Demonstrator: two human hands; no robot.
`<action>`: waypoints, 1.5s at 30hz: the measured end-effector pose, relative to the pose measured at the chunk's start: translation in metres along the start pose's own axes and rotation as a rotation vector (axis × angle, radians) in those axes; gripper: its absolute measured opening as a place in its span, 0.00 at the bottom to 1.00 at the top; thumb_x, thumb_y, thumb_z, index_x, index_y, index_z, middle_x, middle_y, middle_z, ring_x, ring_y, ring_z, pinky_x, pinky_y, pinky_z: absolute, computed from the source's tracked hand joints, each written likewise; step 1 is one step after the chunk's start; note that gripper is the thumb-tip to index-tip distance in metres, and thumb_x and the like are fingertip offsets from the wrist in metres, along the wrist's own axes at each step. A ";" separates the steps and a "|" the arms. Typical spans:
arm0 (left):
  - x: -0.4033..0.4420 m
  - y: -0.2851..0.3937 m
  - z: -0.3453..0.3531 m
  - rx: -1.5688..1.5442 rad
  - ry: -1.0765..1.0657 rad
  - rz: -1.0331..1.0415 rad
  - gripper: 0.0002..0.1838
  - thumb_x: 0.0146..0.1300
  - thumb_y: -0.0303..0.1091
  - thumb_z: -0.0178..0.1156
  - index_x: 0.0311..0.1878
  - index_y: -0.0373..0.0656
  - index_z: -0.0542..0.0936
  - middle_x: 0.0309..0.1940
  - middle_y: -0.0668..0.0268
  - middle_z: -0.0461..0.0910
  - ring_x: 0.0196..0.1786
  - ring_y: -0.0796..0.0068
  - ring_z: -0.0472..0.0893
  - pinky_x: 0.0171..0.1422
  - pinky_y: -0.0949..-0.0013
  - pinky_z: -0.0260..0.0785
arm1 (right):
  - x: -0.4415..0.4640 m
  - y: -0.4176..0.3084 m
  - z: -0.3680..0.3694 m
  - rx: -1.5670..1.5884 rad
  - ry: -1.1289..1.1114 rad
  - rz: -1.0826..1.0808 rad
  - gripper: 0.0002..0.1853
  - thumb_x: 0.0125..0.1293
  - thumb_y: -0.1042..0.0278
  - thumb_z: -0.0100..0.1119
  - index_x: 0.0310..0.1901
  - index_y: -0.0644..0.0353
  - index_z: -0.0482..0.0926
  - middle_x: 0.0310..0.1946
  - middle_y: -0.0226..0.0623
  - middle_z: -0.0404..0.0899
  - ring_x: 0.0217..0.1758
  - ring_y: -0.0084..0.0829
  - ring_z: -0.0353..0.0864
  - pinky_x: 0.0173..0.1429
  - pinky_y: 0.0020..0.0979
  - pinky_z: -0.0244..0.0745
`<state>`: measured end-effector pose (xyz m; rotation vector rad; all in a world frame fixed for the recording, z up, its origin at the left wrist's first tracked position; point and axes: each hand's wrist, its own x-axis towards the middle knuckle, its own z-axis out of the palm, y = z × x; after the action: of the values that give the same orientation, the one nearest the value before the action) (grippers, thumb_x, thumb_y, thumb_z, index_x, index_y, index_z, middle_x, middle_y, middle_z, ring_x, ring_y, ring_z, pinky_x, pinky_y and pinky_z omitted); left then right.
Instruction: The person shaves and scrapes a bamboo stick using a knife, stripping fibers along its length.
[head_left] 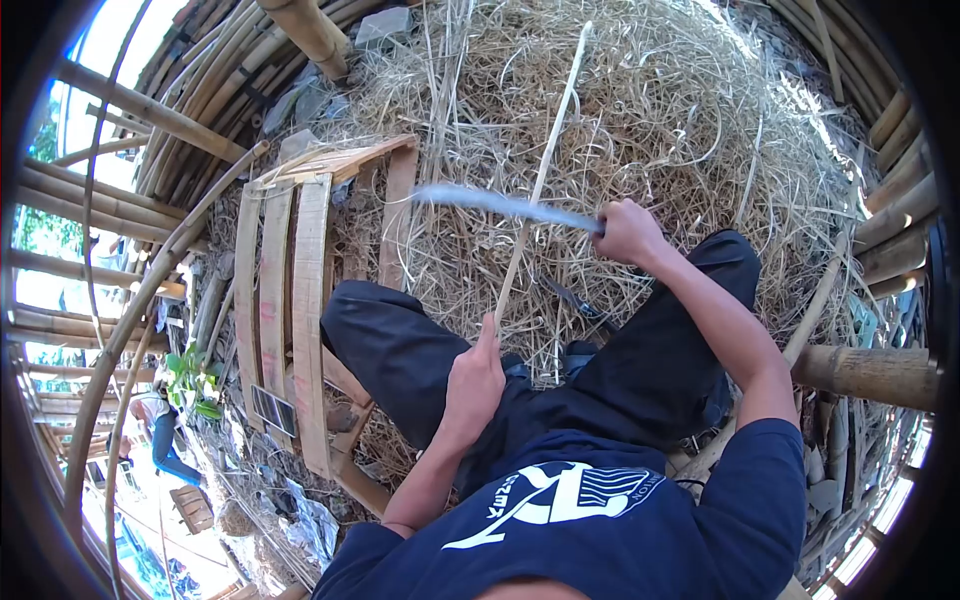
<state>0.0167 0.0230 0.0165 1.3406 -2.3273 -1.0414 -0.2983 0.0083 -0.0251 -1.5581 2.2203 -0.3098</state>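
My left hand [475, 385] is closed around the lower end of a long, thin bamboo strip [549, 150], which slants up and away from my lap. In my right hand [631, 235] is the dark handle of a machete, its long blade [470, 198] smeared by motion. The blade points left and crosses the strip around its middle; whether it touches the strip I cannot tell. Both hands are over my bent, dark-trousered legs [395, 330].
Shavings [640, 120] cover the ground ahead. At my left stands a slatted wooden crate [312, 300] with a phone-like dark rectangle [274, 410] on it. Bamboo poles [870, 375] surround me. Another person [165, 440] is at the far left.
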 end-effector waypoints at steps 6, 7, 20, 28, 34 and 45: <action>-0.008 -0.002 -0.002 -0.017 0.001 0.017 0.20 0.70 0.26 0.52 0.64 0.31 0.70 0.24 0.40 0.74 0.27 0.44 0.79 0.28 0.62 0.68 | 0.028 0.026 0.006 -0.033 0.052 0.178 0.12 0.50 0.63 0.59 0.30 0.61 0.87 0.27 0.53 0.82 0.35 0.50 0.84 0.51 0.44 0.80; -0.009 -0.004 -0.003 -0.014 0.009 0.028 0.20 0.70 0.26 0.52 0.64 0.31 0.70 0.24 0.41 0.73 0.26 0.45 0.78 0.28 0.63 0.67 | 0.025 0.026 0.009 -0.001 0.138 0.173 0.13 0.50 0.63 0.59 0.31 0.62 0.86 0.27 0.53 0.82 0.36 0.50 0.84 0.52 0.44 0.79; -0.017 -0.007 -0.008 0.056 -0.039 -0.025 0.22 0.70 0.28 0.51 0.66 0.33 0.67 0.27 0.41 0.77 0.31 0.41 0.79 0.31 0.49 0.69 | 0.021 0.009 -0.005 0.079 0.022 0.217 0.14 0.52 0.64 0.59 0.32 0.68 0.83 0.31 0.55 0.83 0.36 0.51 0.86 0.48 0.45 0.82; -0.029 0.002 -0.016 0.090 -0.081 -0.073 0.22 0.70 0.28 0.51 0.66 0.34 0.67 0.28 0.42 0.78 0.32 0.42 0.80 0.32 0.50 0.69 | 0.037 0.031 -0.002 0.057 0.101 0.282 0.13 0.50 0.65 0.61 0.31 0.67 0.84 0.29 0.54 0.83 0.36 0.49 0.86 0.47 0.44 0.82; -0.020 0.004 -0.015 0.086 -0.031 -0.033 0.22 0.71 0.29 0.51 0.66 0.35 0.67 0.28 0.43 0.78 0.32 0.42 0.80 0.33 0.50 0.70 | 0.016 0.019 -0.001 0.031 0.057 0.047 0.14 0.49 0.63 0.61 0.31 0.67 0.84 0.29 0.55 0.83 0.36 0.49 0.86 0.48 0.43 0.81; -0.034 0.000 -0.014 0.080 -0.073 -0.059 0.21 0.71 0.29 0.51 0.65 0.34 0.68 0.27 0.42 0.78 0.31 0.43 0.80 0.31 0.51 0.70 | 0.024 0.027 0.008 0.106 0.024 0.200 0.14 0.51 0.63 0.60 0.34 0.67 0.84 0.38 0.58 0.83 0.42 0.52 0.85 0.53 0.44 0.80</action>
<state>0.0433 0.0450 0.0306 1.4320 -2.4202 -1.0409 -0.3246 -0.0037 -0.0479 -1.2728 2.3146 -0.3811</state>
